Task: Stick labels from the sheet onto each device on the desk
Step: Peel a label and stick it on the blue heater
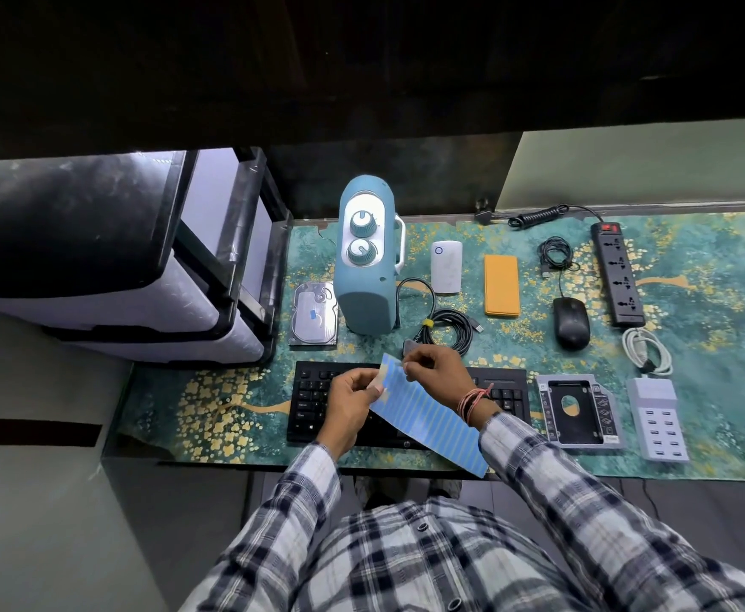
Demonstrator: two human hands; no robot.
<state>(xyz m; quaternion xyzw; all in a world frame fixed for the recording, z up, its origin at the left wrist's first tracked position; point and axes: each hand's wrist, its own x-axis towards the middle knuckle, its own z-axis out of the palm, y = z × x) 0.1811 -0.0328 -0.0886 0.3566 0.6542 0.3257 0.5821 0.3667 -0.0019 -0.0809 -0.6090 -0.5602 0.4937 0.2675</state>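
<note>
1. Left hand pinches the upper left edge of the label sheet and holds it up over the keyboard at the desk's near edge.
2. Right hand has thumb and forefinger closed at the sheet's top corner, apparently on one label; too small to tell whether it has lifted free.
3. Step in hand, by my reading: peeling a label off the sheet.
4. Hard drive, left side of the desk mat, already bears a blue tag. No label made out on the others.
5. Unlabelled as far as seen: teal speaker toward the far edge, white router, orange case, mouse, power strip toward the far right corner, drive caddy and USB hub along the near edge.
6. Next move calls for a clean peel without curling, then pressing the label flat on a bare device face; speaker or keyboard lie nearest.
</note>
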